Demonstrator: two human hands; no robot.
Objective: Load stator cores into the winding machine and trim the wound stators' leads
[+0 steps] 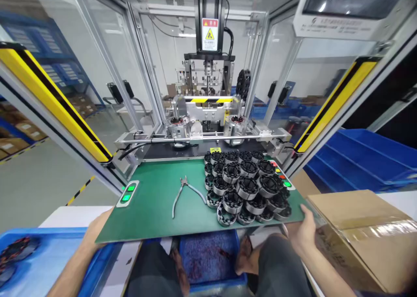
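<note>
My left hand (pixel 99 225) is at the left edge of the green worktop (pixel 153 205), its fingers hidden behind and below that edge. At the opposite edge, my right hand (pixel 305 229) grips the worktop, thumb by the rim and the other fingers mostly out of sight underneath. Blue-handled cutting pliers (pixel 184 182) lie on the green surface with their handles spread, touched by neither hand. Ring-shaped metal motor stators with black insulators (pixel 247 186) are stacked several deep on the right half, close to my right hand.
Behind the worktop stands a press machine (pixel 209 66) with two round fixtures (pixel 178 125). Green-lit buttons (pixel 127 193) sit at the left edge. A cardboard box (pixel 365 236) is at right, a blue tray (pixel 48 245) at left, and a blue bin (pixel 210 262) below between my legs.
</note>
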